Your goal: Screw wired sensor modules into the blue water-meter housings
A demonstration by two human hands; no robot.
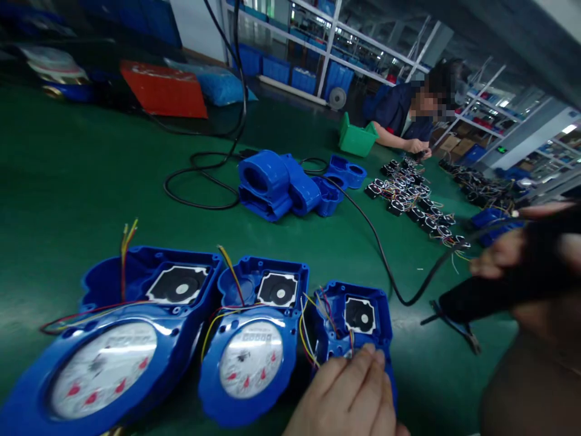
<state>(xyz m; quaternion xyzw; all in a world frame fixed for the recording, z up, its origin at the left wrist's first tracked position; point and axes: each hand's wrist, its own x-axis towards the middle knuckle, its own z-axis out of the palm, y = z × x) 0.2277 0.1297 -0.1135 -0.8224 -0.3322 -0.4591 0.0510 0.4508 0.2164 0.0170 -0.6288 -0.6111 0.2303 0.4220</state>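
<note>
My left hand lies over the dial of the rightmost blue water meter, fingers together and tips near its upper compartment. Its palm hides most of that dial. In my right hand is a black corded tool with a narrow tip and a wire bracket, pointing left toward the meters; its exact kind is unclear. Two similar meters stand alongside, a middle one and a left one. Each meter's compartment contains a black module with a white border, and loose coloured wires stick out.
Blue housings sit behind the meters, near the looping black cord. Several black wired modules cover the right side. A co-worker handles a small part beside a green bin. An orange-red packet lies far left.
</note>
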